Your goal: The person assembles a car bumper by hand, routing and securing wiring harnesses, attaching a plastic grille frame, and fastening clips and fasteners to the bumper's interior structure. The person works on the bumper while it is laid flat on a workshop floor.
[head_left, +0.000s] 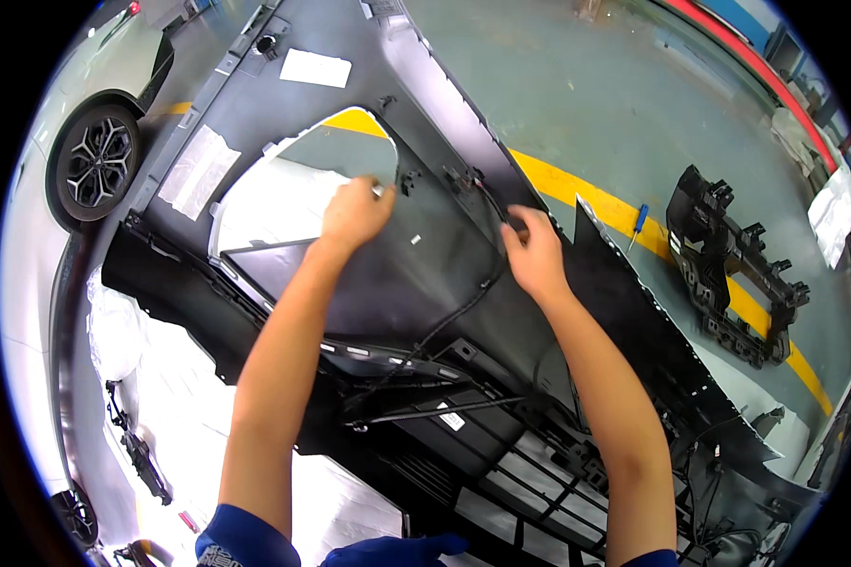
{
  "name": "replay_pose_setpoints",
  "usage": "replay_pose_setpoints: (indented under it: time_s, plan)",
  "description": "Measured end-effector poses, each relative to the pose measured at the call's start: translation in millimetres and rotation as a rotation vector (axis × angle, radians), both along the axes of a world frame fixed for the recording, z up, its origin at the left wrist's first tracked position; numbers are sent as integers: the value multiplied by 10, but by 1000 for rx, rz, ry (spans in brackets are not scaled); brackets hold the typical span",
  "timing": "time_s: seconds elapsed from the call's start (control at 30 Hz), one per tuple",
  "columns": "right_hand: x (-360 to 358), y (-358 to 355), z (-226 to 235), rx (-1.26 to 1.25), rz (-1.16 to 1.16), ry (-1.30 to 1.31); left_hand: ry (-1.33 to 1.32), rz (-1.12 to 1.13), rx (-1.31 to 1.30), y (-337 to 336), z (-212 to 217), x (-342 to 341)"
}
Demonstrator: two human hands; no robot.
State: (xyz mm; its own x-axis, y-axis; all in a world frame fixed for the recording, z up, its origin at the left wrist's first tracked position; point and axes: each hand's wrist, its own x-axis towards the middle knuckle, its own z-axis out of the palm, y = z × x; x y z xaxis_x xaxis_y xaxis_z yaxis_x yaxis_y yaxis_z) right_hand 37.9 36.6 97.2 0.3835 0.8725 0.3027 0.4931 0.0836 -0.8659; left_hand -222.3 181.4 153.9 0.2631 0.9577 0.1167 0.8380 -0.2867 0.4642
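Note:
A large dark car bumper (444, 269) lies with its inner side up before me, with a big rounded opening on its left part. My left hand (357, 215) is closed at the right rim of that opening. A small pale bit shows at its fingertips, too small to name. To the right, my right hand (536, 253) has its fingers bent together on a black wiring harness (473, 300). The harness runs from a small connector (463, 178) above the hand down across the panel towards the grille (539, 482). Dark clips stand on the panel between my hands.
At the right, a black plastic bracket frame (728, 269) and a blue-handled screwdriver (640, 219) lie on the floor by a yellow line (558, 181). A light-coloured car (38, 246) stands at the left. White sheeting (189, 378) lies under the bumper, with a black part (142, 463) on it.

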Motion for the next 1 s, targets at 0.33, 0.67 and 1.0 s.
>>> replay_pose_setpoints:
  time_s: [0.33, 0.67, 1.0]
  plan:
    - [77, 945, 56, -212, -6, -348, -358, -58, 113, -64, -3, -2]
    - [14, 437, 1747, 178, 297, 340, -556, -259, 193, -699, 120, -68]
    - [48, 163, 2130, 140, 132, 383, -661, -429, -940, -1054, 235, -727]
